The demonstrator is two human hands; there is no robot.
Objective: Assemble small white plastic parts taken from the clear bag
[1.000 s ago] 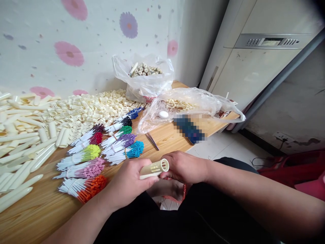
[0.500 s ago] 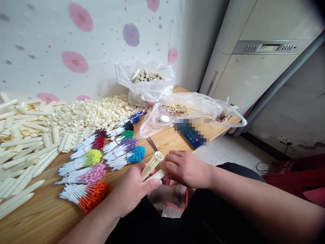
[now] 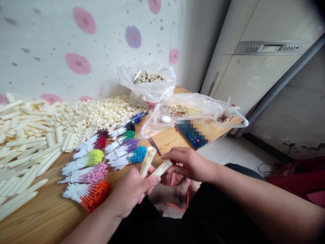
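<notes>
My left hand (image 3: 134, 186) is closed round two cream plastic pen barrels. One pen barrel (image 3: 147, 162) stands nearly upright, its round open end facing up. The other, a slotted pen barrel (image 3: 161, 169), tilts to the right between thumb and fingers, long slots showing near its end. My right hand (image 3: 189, 164) has its fingers and thumb curled about that slotted end; its fingertips are partly hidden. Left of my hands lie banded bundles of white pen refills with coloured tips, among them an orange bundle (image 3: 95, 195), a pink bundle (image 3: 95, 173) and a light blue bundle (image 3: 137, 155).
Loose cream barrels (image 3: 27, 145) and a heap of small slotted parts (image 3: 93, 112) cover the table's left and back. A plastic bag (image 3: 149, 89) holds pens. Another bag (image 3: 193, 105) lies open with small pieces. Tweezers (image 3: 154, 145) and a phone (image 3: 194, 137) lie nearby.
The slotted barrel has come up and its slots now show. My right hand's fingers have opened slightly and shifted to its end. The upright barrel has moved a little left and up.
</notes>
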